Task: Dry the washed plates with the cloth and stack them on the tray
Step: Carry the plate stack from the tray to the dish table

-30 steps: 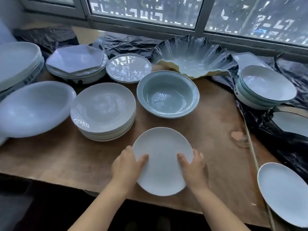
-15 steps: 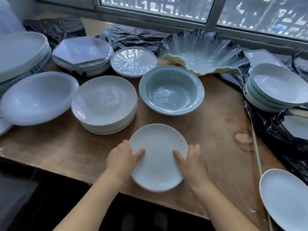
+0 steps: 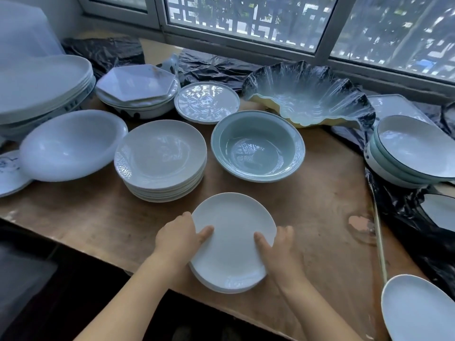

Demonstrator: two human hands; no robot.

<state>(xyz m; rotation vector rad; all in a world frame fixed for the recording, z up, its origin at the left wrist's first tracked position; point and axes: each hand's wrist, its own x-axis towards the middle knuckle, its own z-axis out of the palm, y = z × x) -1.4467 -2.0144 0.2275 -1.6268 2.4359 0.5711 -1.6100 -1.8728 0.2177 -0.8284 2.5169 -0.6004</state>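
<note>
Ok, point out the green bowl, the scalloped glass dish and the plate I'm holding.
green bowl [image 3: 257,153]: head view, inner base.
scalloped glass dish [image 3: 307,97]: head view, ribbed inside.
held plate [image 3: 232,239]: head view, centre of its face.

You have bare worktop [image 3: 325,217] right of centre; plate stack [image 3: 160,161] and green bowl [image 3: 257,146] block the way ahead.

A dishware-handling spot by a window is shown, likely a home or kitchen back area. A worn brown wooden table [image 3: 320,217] is crowded with a stack of round white ceramic plates [image 3: 161,158], a pale green glazed bowl [image 3: 257,146] and a scalloped black-edged glass dish [image 3: 307,94]. Crumpled black plastic sheeting [image 3: 211,67] is spread under a metal-framed window with patterned grille [image 3: 246,18].
</note>
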